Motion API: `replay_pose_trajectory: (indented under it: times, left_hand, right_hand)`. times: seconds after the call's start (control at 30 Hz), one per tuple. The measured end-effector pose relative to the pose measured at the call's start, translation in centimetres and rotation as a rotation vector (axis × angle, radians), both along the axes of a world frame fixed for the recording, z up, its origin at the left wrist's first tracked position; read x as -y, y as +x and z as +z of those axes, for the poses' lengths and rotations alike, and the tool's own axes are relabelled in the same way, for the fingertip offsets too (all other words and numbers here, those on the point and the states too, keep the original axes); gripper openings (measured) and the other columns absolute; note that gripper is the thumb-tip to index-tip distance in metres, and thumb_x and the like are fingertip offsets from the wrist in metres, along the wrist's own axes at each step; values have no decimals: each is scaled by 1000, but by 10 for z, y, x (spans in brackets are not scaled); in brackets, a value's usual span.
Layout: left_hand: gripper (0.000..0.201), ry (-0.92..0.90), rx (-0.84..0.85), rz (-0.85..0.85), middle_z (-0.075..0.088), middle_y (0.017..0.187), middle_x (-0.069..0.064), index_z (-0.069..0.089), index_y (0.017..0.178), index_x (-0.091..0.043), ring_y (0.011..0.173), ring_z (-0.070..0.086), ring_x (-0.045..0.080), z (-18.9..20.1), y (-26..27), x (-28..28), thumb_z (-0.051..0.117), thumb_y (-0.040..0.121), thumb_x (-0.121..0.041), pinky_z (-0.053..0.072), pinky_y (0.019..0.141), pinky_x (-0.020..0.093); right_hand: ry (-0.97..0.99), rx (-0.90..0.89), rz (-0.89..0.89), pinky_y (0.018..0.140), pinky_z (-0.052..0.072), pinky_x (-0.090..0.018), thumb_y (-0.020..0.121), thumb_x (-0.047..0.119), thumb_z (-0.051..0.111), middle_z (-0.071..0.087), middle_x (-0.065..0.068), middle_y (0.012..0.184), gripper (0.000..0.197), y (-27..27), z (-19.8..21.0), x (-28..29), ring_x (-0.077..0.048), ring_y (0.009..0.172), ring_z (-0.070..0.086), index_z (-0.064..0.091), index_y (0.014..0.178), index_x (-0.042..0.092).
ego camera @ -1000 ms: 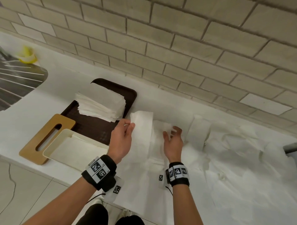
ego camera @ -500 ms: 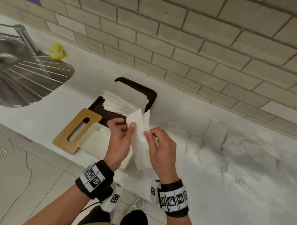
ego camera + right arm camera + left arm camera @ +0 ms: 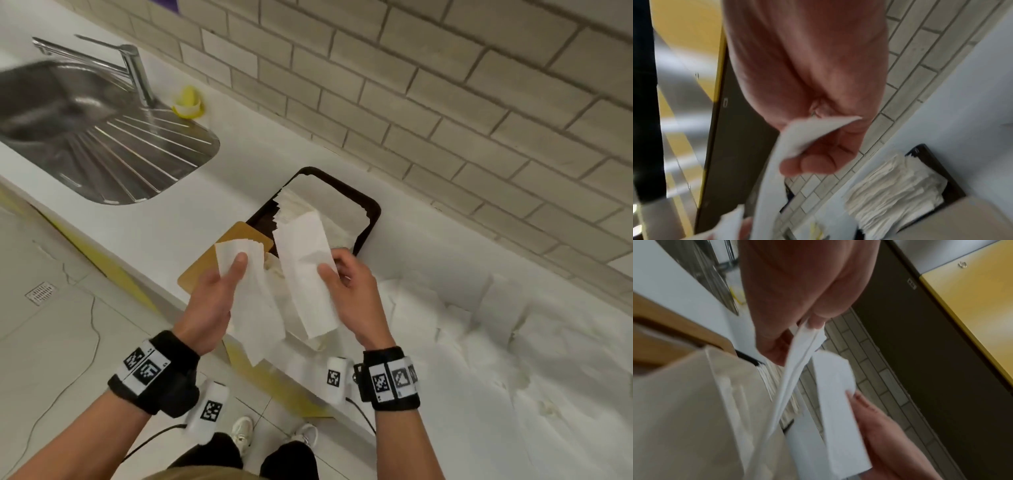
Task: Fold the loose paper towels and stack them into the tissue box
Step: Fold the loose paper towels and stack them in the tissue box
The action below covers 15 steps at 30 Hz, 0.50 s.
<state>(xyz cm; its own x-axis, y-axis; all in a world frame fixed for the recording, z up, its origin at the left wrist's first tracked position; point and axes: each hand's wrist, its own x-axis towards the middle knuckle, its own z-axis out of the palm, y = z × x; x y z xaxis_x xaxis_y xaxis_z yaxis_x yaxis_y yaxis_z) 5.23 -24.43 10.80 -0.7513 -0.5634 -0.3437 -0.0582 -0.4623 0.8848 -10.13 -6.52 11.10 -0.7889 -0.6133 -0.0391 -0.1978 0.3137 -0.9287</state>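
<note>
My left hand (image 3: pixel 236 270) pinches a folded white paper towel (image 3: pixel 250 301) between thumb and fingers, edge-on in the left wrist view (image 3: pixel 795 369). My right hand (image 3: pixel 330 270) pinches a second long folded towel strip (image 3: pixel 305 270), held up tilted, with its corner under the thumb (image 3: pixel 807 133). Both hands hover above the cream tissue box (image 3: pixel 684 402), which they mostly hide in the head view. I cannot tell whether the two strips join lower down. The wooden slotted lid (image 3: pixel 202 270) lies left of the box.
A brown tray (image 3: pixel 371 212) behind the box carries a stack of folded towels (image 3: pixel 294 205), also seen from the right wrist (image 3: pixel 896 191). Loose crumpled towels (image 3: pixel 496 335) cover the counter to the right. A steel sink (image 3: pixel 85 137) with faucet (image 3: pixel 133 68) lies far left.
The hands lifted a towel off the counter, brought it together in front of the box, then drew apart, each now holding a strip. The view has swung left, showing the sink.
</note>
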Motion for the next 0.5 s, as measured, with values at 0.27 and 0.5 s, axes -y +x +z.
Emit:
replay_pose_trajectory:
  times: [0.27,0.5]
  left_hand:
    - [26,-179,145,127,79,115,9,73,121,-8,112,74,35,-12,29,47,75,100,-22,61,97,55]
    - [40,-136,84,96,81,115,6,71,129,-11,105,79,26,-7,21,22,82,90,-5,65,87,46]
  right_hand:
    - [915,-350,463,95,58,-55,104,1,49,59,-21,124,43,-26,-57,57,-43,106,65,39,144,15]
    - [260,-117,170,101,55,-32,108,63,50,72,6,132,46,16,-13,46,-11,121,67,50,142,32]
